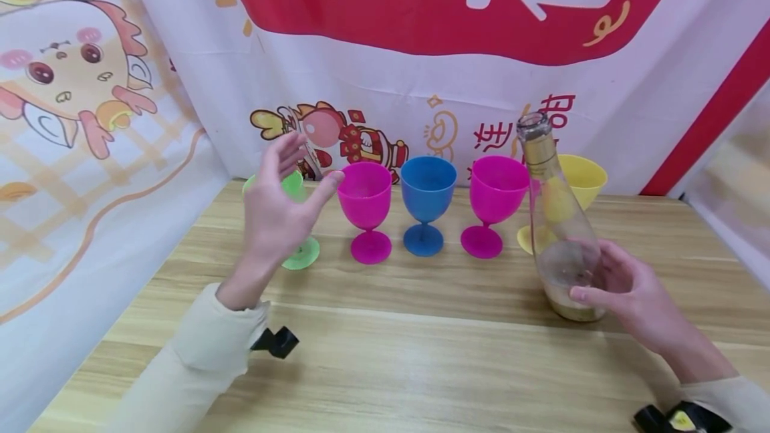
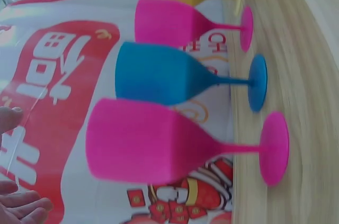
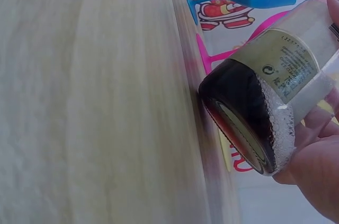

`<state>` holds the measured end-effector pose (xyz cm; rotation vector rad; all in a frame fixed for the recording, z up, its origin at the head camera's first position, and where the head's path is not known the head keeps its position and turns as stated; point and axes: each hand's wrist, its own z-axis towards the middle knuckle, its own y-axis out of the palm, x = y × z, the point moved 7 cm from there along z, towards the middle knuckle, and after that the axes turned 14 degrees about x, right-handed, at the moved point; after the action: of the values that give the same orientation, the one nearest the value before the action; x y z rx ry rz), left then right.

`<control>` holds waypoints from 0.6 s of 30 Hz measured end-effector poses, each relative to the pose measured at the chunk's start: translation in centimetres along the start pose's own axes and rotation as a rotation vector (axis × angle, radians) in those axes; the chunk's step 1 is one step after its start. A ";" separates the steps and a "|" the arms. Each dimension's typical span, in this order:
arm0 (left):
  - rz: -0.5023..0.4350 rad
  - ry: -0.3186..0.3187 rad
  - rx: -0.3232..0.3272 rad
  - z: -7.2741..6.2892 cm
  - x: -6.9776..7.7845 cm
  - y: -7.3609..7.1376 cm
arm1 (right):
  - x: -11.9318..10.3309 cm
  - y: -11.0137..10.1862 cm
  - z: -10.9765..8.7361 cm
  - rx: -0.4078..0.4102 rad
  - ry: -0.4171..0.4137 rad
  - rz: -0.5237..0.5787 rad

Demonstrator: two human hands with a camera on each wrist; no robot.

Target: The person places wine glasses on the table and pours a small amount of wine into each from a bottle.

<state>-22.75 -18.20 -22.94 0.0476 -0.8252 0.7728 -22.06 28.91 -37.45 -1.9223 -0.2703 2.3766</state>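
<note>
My right hand grips the lower part of a clear glass bottle, its neck leaning left. In the right wrist view, dark liquid with foam sits in the bottom of the bottle. Whether its base touches the table cannot be told. My left hand is raised with fingers apart, holding nothing, partly hiding a green goblet. Its thumb overlaps the rim of a pink goblet in the head view; in the left wrist view the fingers are apart from that goblet.
Right of the left pink goblet stand a blue goblet, a second pink goblet and a yellow goblet, partly behind the bottle. All are upright on the wooden table. A printed cloth hangs behind them.
</note>
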 end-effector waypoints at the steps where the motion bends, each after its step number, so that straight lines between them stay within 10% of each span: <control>1: 0.004 -0.001 0.013 0.2 -0.3 -0.5 | 0.0 0.0 0.0 0.003 -0.002 -0.010; 8: 0.067 -0.089 0.046 0.8 -3.8 -3.5 | -0.2 0.0 0.1 0.005 -0.046 0.020; 18: 0.002 -0.405 -0.006 -0.5 -9.3 -4.5 | -0.7 -0.5 0.0 0.053 -0.097 -0.060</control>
<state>-23.56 -26.92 -28.42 0.2028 -1.2111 0.7733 -21.92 29.26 -36.68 -1.7545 -0.2652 2.4160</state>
